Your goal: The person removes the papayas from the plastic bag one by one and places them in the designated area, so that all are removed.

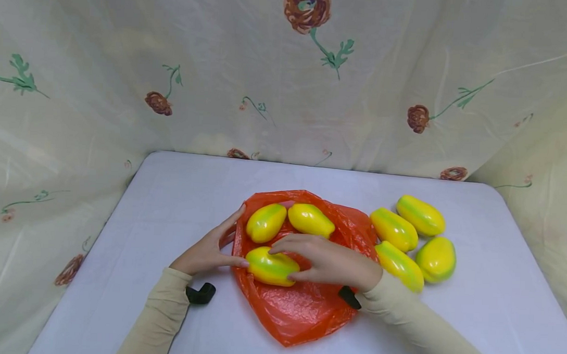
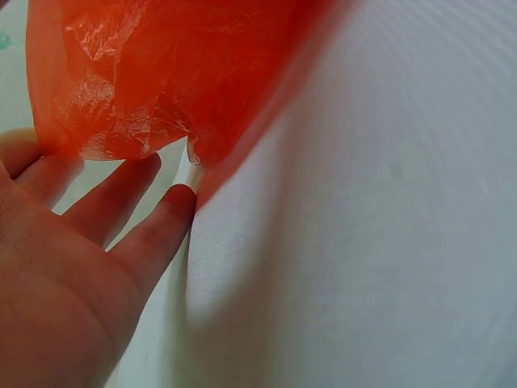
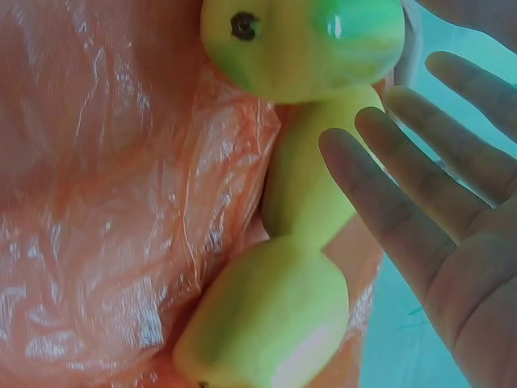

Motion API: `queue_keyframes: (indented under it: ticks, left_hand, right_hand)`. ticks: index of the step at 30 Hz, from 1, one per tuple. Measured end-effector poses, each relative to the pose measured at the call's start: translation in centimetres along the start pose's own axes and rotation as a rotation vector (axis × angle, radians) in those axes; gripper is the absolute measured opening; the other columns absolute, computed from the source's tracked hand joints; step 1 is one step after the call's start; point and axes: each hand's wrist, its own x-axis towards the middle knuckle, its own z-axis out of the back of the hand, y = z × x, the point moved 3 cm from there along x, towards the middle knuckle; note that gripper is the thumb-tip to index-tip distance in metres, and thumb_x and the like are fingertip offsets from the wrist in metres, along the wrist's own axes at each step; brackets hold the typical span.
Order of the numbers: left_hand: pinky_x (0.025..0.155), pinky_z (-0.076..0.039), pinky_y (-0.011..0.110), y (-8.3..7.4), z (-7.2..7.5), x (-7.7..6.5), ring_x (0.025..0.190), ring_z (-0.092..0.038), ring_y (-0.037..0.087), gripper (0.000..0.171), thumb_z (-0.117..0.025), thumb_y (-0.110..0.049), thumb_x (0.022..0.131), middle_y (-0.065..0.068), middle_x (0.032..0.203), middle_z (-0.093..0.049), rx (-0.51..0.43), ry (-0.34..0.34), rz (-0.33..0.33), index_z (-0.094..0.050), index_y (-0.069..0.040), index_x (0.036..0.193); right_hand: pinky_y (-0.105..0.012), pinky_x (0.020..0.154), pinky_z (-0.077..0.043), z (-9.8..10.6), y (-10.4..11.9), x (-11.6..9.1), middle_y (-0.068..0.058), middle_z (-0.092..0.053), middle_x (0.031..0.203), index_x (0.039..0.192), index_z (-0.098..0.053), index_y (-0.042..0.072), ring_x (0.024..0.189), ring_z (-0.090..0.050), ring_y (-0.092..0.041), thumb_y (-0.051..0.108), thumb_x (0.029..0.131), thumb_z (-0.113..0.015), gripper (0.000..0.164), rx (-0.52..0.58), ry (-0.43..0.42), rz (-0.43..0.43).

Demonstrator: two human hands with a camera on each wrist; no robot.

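Three glossy yellow-green fruits, papaya-like in shape, lie in a spread red plastic bag (image 1: 302,308). My right hand (image 1: 315,256) is over the nearest papaya (image 1: 272,268), thumb by its right end; the right wrist view shows the fingers straight and spread beside the fruits. At the bag's left edge my left hand (image 1: 210,250) has its thumb tip at that same papaya. In the left wrist view its extended fingers (image 2: 166,230) touch the bag's outside. Behind lie the left papaya (image 1: 265,223) and the right papaya (image 1: 311,220).
Several more papayas lie in a group right of the bag, among them the far one (image 1: 420,215) and the rightmost one (image 1: 436,259). All of this is on a table with a white cloth (image 1: 136,219). A flowered curtain (image 1: 222,50) hangs behind and at both sides.
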Motion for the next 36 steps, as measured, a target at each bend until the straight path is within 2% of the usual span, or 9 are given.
queue_keyframes:
  ticks: [8, 21, 29, 36]
  left_hand:
    - [0.126, -0.031, 0.054, 0.0, 0.0, 0.0, 0.161, -0.019, 0.031, 0.117, -0.091, -0.039, 0.077, -0.011, 0.175, -0.012, 0.008, 0.004, -0.007, -0.014, -0.041, 0.165]
    - [0.128, -0.03, 0.052, 0.1, 0.1, -0.1, 0.161, -0.019, 0.028, 0.116, -0.091, -0.038, 0.077, -0.015, 0.174, -0.012, 0.005, 0.002, 0.008, -0.015, -0.044, 0.164]
    - [0.127, -0.029, 0.054, 0.0, 0.1, -0.1, 0.162, -0.018, 0.032, 0.115, -0.09, -0.036, 0.08, -0.009, 0.175, -0.01, 0.007, 0.011, -0.017, -0.014, -0.038, 0.166]
    - [0.128, -0.028, 0.053, -0.3, 0.1, -0.2, 0.162, -0.018, 0.031, 0.114, -0.09, -0.034, 0.08, -0.009, 0.175, -0.011, 0.002, 0.008, -0.025, -0.015, -0.037, 0.166]
  right_hand:
    - [-0.038, 0.115, -0.051, -0.6, 0.2, 0.5, 0.01, -0.06, 0.147, 0.145, -0.059, 0.025, 0.14, -0.051, -0.012, 0.029, 0.093, -0.079, 0.056, -0.024, 0.01, -0.023]
    - [-0.038, 0.117, -0.049, -1.1, 0.3, 1.2, 0.008, -0.056, 0.15, 0.147, -0.057, 0.026, 0.141, -0.049, -0.013, 0.031, 0.092, -0.079, 0.06, -0.065, -0.003, 0.003]
    - [-0.038, 0.117, -0.049, -1.5, 0.1, 1.3, 0.01, -0.056, 0.151, 0.15, -0.054, 0.029, 0.141, -0.051, -0.012, 0.032, 0.093, -0.079, 0.063, -0.038, 0.016, -0.002]
    - [-0.035, 0.113, -0.052, -1.6, -0.2, 1.5, 0.018, -0.058, 0.147, 0.151, -0.051, 0.033, 0.131, -0.057, -0.009, 0.032, 0.092, -0.079, 0.065, -0.005, 0.033, -0.021]
